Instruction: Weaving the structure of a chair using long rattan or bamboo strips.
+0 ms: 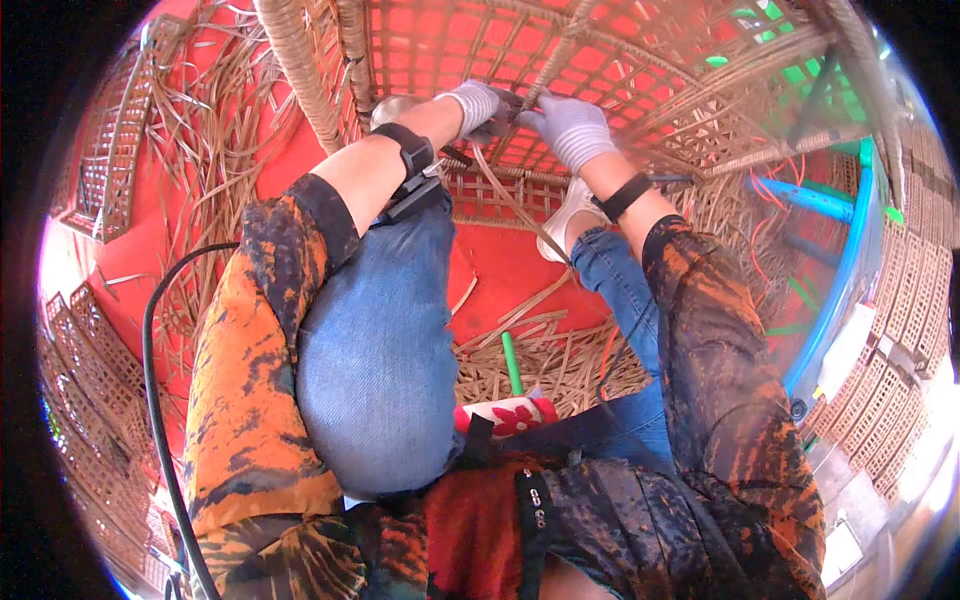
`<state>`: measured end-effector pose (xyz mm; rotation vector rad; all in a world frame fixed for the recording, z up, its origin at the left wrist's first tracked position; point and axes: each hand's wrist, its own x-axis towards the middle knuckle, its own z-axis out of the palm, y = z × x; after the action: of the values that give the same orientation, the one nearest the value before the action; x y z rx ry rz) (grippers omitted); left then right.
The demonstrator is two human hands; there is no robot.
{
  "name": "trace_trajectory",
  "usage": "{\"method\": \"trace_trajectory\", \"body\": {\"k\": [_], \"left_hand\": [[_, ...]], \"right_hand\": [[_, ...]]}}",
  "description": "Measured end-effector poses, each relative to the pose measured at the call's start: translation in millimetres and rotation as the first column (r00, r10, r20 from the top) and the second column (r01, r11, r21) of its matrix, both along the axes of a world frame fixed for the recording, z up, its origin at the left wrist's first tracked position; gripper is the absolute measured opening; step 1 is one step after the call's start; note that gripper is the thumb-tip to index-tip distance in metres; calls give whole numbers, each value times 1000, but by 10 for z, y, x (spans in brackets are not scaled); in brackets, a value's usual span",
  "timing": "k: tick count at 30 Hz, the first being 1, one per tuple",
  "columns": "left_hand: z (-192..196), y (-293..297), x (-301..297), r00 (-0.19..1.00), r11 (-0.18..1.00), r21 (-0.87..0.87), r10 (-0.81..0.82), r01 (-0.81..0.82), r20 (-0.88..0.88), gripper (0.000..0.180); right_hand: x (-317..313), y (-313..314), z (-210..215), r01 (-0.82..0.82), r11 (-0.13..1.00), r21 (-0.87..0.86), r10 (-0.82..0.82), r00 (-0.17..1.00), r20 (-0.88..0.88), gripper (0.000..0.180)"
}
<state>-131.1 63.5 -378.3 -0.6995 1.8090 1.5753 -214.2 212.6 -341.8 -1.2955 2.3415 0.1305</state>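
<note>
A large woven wicker piece point(430, 40) with cord-wrapped rods and open lattice stands before me. Both my hands wear pale grey gloves and meet at one of its rods point(553, 68). My left hand point(486, 108) is closed beside the rod; its fingertips are partly hidden. A loose flat wicker strand point(505, 195) trails down from just under it. On the right, my right hand point(572, 128) pinches the lower part of the rod, thumb and fingers close together. A small dark item near the fingers is too unclear to name.
Loose wicker strands point(225, 110) litter the red ground sheet point(500, 275). A green stick point(512, 362) lies between my legs. Woven panels point(100, 140) stand at the left, and stacked ones point(905, 340) at the right beside a blue curved rim point(845, 290). A black cable point(150, 370) runs along my left arm.
</note>
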Motion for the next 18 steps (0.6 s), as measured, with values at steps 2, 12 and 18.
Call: {"method": "trace_trajectory", "body": {"k": [2,12,18], "left_hand": [[52,-11,-1,991,990,63,129,-127,-20,32],[252,264,2,930,803,-587,-290,108,-226,43],[-24,218,-42,925,722,-692,-275,17,-263,30]], "right_hand": [[114,92,-14,26,998,64,-20,996,-86,33],[2375,1422,790,-503,864,28,362,659,660,15],[2191,1519,928,-682,716,149,269,467,842,21]]}}
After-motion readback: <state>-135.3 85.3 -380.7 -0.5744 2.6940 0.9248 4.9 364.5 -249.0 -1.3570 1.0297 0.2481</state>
